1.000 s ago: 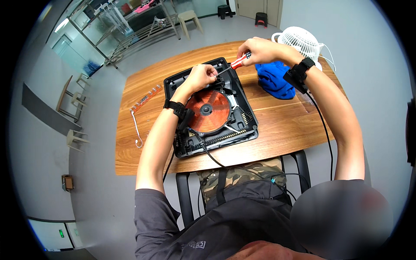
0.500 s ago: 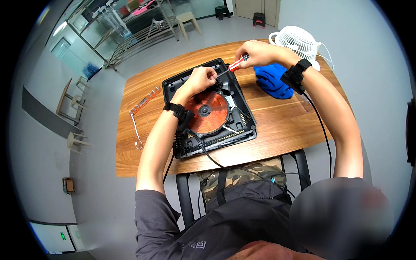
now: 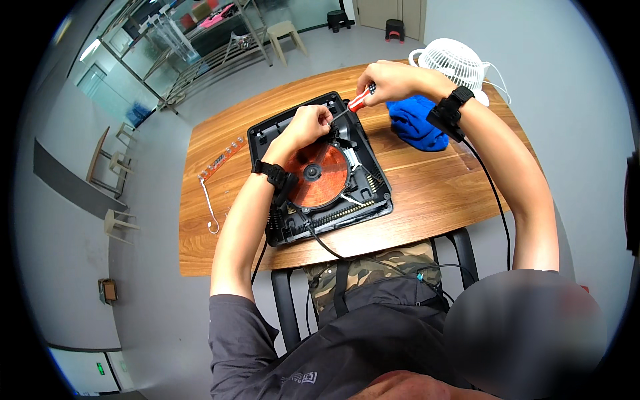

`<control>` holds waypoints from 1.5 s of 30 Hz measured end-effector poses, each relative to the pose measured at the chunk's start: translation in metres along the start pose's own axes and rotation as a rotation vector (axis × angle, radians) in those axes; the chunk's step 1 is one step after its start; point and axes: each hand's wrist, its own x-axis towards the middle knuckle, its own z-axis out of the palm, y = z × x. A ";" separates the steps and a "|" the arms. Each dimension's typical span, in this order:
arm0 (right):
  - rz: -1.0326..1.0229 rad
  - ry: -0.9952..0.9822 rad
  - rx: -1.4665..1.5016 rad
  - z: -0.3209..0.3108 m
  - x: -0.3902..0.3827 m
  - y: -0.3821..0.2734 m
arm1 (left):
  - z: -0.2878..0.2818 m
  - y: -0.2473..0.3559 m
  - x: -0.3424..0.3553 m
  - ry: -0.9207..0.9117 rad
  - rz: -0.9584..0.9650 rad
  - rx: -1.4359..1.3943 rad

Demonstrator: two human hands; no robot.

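My right hand [image 3: 387,81] grips the red, white and blue handle of a screwdriver [image 3: 358,102]. Its shaft slants down and left over the far part of an opened induction cooker [image 3: 382,198], a black shell with inner parts bare. My left hand [image 3: 311,123] is closed above the same spot, fingertips pinched by the screwdriver's end; whatever they pinch is too small to make out. A round copper coil [image 3: 318,183] sits in the shell below my left wrist. The screwdriver's tip is hidden by my left fingers.
A narrow orange circuit board [image 3: 222,159] with a white cable [image 3: 209,205] lies left of the cooker. Right of it are a crumpled blue cloth [image 3: 419,125] and a white fan [image 3: 455,60]. A black cord [image 3: 325,244] crosses the table's near edge.
The view has shifted slightly. Both hands keep almost the same place over the cooker, with the screwdriver still in my right hand.
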 end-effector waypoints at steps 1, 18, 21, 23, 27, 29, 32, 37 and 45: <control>-0.002 0.000 0.000 0.000 0.000 -0.001 | 0.000 -0.001 0.000 0.002 0.002 -0.004; -0.207 0.247 -0.137 -0.013 0.036 -0.026 | 0.001 0.005 0.012 -0.007 0.029 0.132; -0.174 0.213 -0.127 -0.009 0.056 -0.031 | 0.001 0.004 0.015 -0.035 0.013 0.091; -0.154 0.175 -0.121 -0.009 0.061 -0.036 | 0.002 -0.008 0.017 -0.056 -0.022 0.073; -0.133 0.135 -0.128 -0.012 0.064 -0.033 | -0.004 -0.005 0.026 -0.159 -0.102 0.033; -0.128 0.111 -0.129 -0.013 0.069 -0.032 | -0.004 -0.006 0.027 -0.183 -0.109 0.021; -0.112 0.076 -0.127 -0.018 0.075 -0.035 | -0.004 -0.008 0.027 -0.182 -0.077 0.010; -0.110 0.097 -0.159 -0.017 0.077 -0.034 | -0.004 -0.001 0.028 -0.197 -0.110 -0.077; -0.098 0.032 -0.183 -0.019 0.080 -0.039 | -0.004 -0.013 0.030 -0.233 -0.055 -0.080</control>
